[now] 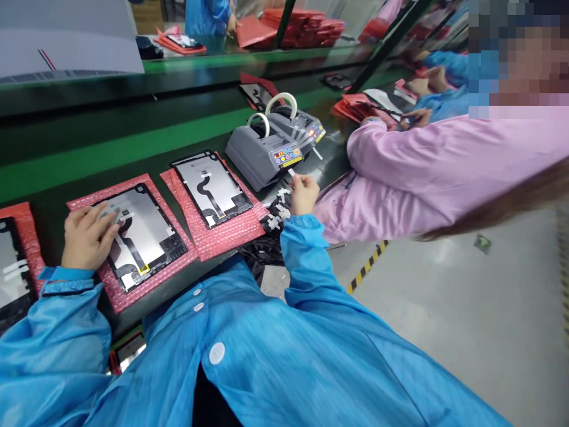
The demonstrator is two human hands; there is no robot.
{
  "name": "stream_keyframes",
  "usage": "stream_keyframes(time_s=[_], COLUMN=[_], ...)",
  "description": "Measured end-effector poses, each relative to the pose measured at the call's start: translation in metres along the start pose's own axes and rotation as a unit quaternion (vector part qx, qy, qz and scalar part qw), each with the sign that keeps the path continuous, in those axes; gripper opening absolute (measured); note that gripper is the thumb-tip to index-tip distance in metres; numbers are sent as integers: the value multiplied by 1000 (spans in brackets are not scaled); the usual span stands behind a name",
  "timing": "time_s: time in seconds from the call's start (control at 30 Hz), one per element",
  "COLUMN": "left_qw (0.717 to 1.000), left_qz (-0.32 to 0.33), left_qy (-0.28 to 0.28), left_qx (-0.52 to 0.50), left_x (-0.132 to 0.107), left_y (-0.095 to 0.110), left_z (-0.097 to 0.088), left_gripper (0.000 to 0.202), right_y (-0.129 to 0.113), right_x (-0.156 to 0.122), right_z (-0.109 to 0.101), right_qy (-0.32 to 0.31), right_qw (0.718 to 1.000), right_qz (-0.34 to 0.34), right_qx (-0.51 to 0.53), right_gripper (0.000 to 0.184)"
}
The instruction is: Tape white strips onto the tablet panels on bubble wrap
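Note:
My right hand (pixel 303 193) pinches a short white strip of tape (pixel 291 173) at the front of the nearer grey tape dispenser (pixel 262 155). My left hand (pixel 90 235) rests with its fingers apart on the upper left part of a tablet-sized screen panel (pixel 149 228), silver-backed with a black flex cable. That panel lies on a pink bubble-wrap pouch (pixel 116 296). To its right, a similar panel (pixel 212 191) lies on another bubble-wrap pouch (pixel 231 239), with neither hand on it.
A second tape dispenser (pixel 300 127) stands behind the first. White tape scraps (pixel 279 212) cling near the bench edge beside my right wrist. Another panel (pixel 12 273) lies at far left. A co-worker's pink sleeve (pixel 400 166) is close on the right. Red pouches (pixel 306 29) are piled across the bench.

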State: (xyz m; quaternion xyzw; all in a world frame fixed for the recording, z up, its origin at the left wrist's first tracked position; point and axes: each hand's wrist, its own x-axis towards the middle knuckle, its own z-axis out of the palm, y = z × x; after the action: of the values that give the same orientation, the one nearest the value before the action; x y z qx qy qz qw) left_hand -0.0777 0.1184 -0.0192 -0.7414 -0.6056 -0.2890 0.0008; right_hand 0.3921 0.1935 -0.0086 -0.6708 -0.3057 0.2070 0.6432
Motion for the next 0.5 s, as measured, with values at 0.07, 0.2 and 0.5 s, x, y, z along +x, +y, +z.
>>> stream_keyframes(time_s=[0.07, 0.2, 0.5], left_qw=[1000, 999, 995], left_qz=[-5, 6, 90], left_qy=[13, 32, 37], left_qx=[2, 9, 12], left_x=[1, 7, 16], left_y=[1, 9, 23], left_z=[-1, 2, 16], left_gripper=[31, 32, 27], right_y=[4, 3, -6], right_x=[1, 6, 10], right_z=[-5, -5, 9], right_qy=[15, 10, 21], right_qw=[1000, 996, 992], right_qz=[7, 61, 107], right_qx=[24, 69, 60], right_gripper=[15, 18, 32])
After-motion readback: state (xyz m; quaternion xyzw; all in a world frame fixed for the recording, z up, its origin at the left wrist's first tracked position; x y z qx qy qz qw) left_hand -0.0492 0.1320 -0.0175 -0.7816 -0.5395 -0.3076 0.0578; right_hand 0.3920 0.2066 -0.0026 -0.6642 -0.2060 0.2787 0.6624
